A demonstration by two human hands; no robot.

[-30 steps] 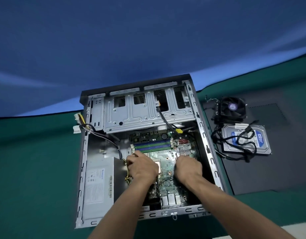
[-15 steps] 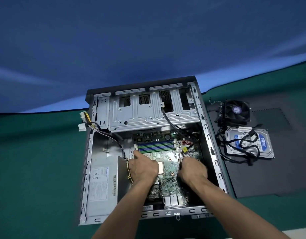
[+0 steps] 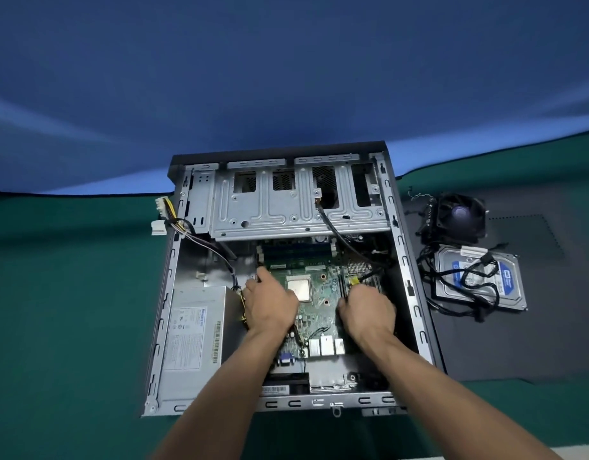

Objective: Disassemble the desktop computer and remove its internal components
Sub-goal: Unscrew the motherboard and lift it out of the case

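Note:
The open desktop case (image 3: 416, 307) lies flat on the green table. Inside it the green motherboard (image 3: 321, 313) shows its bare processor (image 3: 299, 287) in the middle. The board's memory end sits partly under the metal drive cage (image 3: 286, 207), and its rear ports (image 3: 326, 346) stand back from the case's near wall. My left hand (image 3: 269, 305) grips the board's left edge. At the right edge my right hand (image 3: 367, 312) grips the board with curled fingers, beside a yellow-tipped black cable (image 3: 354, 280).
A grey power supply (image 3: 193, 340) fills the case's near left corner, and its wires run to white plugs (image 3: 160, 215) hanging outside. To the right, a cooler fan (image 3: 459, 215) and a hard drive (image 3: 479, 277) with tangled cables lie on a black panel (image 3: 535, 327).
The motherboard has slid away from the case's near wall, so its memory slots now sit partly under the drive cage. Both hands moved with it, staying on its edges.

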